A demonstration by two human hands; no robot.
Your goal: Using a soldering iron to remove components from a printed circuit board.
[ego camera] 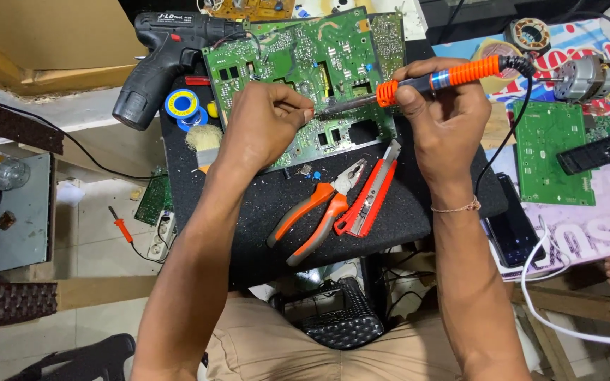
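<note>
R hand (pixel 440 116) is wrapped tight round the orange-handled soldering iron (pixel 428 81), held almost level, w/ the metal tip reaching left to the middle of the board. L hand (pixel 266 120) is pinched shut, thumb & forefinger closed right at the iron's tip; prob. a strand of solder wire in there, but too thin to tell.

Largest first: black foam mat (pixel 248 219) covers the bench top, w/ the big green circuit board (pixel 305 63) lying flat on its far half, under both hands. Black cordless drill (pixel 160 53) lies at the board's left corner, grip pointing down-left. Second, smaller green board (pixel 552 152) sits well apart to the right on a printed sheet, a small motor (pixel 584 76) beyond it. Near the mat's front edge: orange-handled pliers (pixel 319 212), jaws just beside a red utility knife (pixel 368 201). Blue solder spool (pixel 181 104) & a small brush (pixel 205 141) left of the L hand. Dark phone (pixel 513 226) lies by the R wrist.

Risks, as I judge: L fingertips are v. close to the hot tip, so a slip = burn. Iron's black cord (pixel 510 134) runs down past the R wrist; a snag could jerk the tip across the board & bridge joints or lift a pad. Lingering too long could overheat the spot.
</note>
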